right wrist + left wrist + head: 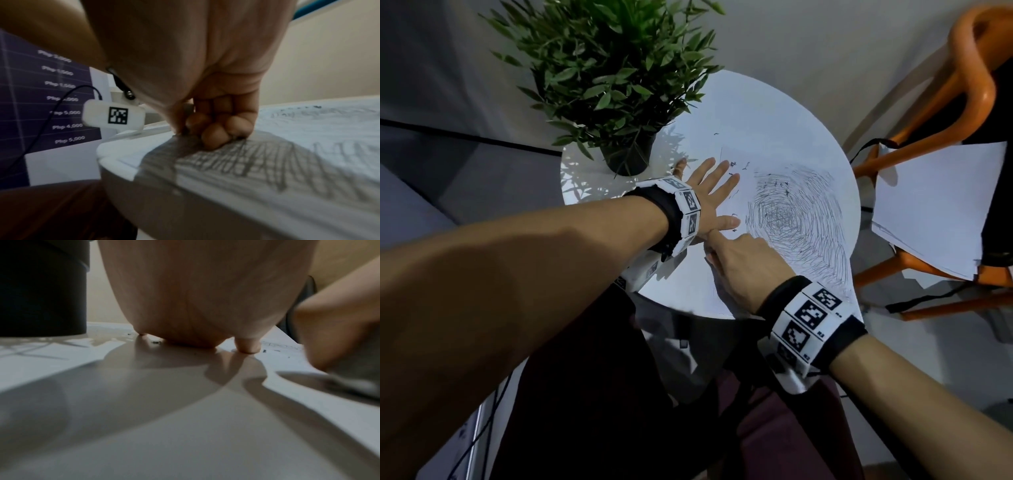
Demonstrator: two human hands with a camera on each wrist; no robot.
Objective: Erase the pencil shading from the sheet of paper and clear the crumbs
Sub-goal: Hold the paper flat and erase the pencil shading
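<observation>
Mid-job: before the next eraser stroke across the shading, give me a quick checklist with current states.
1. Sheet of paper pinned: ok, left hand lies flat on it, fingers spread.
2. Eraser gripped: cannot tell, right hand is curled with fingers tucked, whatever it holds is hidden.
3. Pencil shading cleared: not ok, dense strokes remain.
4. Crumbs cleared: not ok, dark bits scattered by the left fingers.
5. Plant pot clear of the stroke: ok, it stands beyond the left hand.
</observation>
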